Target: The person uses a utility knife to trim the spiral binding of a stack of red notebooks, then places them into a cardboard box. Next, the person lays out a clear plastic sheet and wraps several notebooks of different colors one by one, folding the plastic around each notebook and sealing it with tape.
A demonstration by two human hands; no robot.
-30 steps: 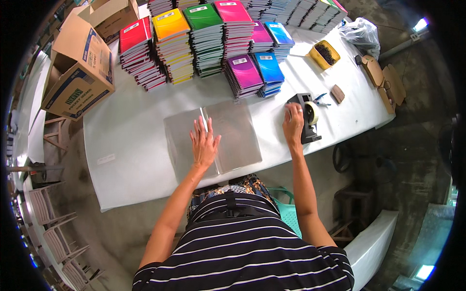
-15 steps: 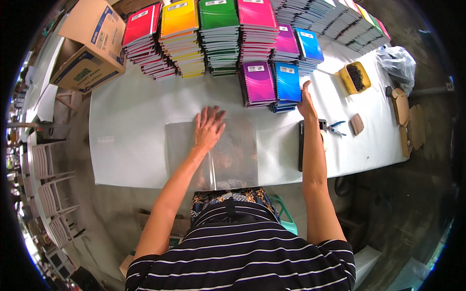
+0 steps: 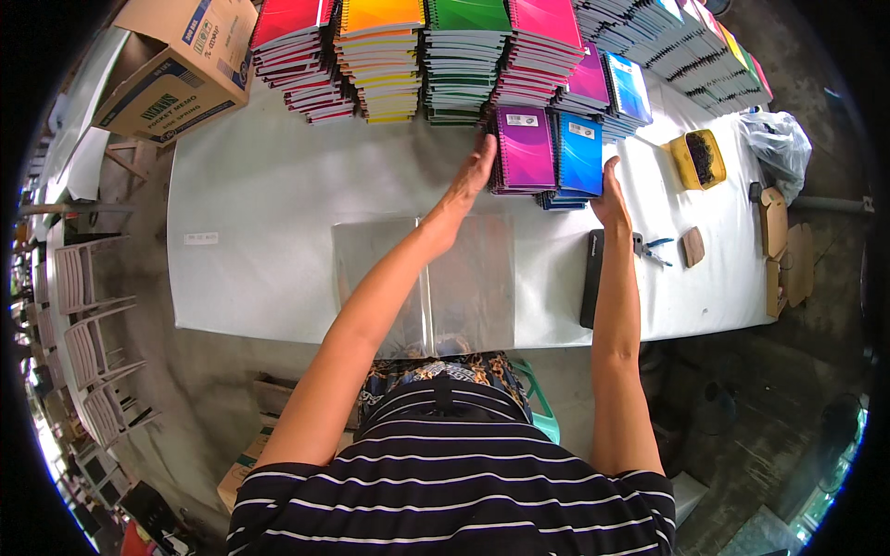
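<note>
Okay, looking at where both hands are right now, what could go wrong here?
The left hand and right hand flank the low purple and blue notebook stacks; squeezed unevenly, these could slide apart. The taller stacks stand close behind and might get knocked. The clear plastic sheets overhang the near table edge under the left forearm, so a drag might pull them off.

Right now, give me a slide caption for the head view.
Both hands, left and right, flank two short notebook stacks, purple and blue, above clear plastic sheets on a white table.
</note>
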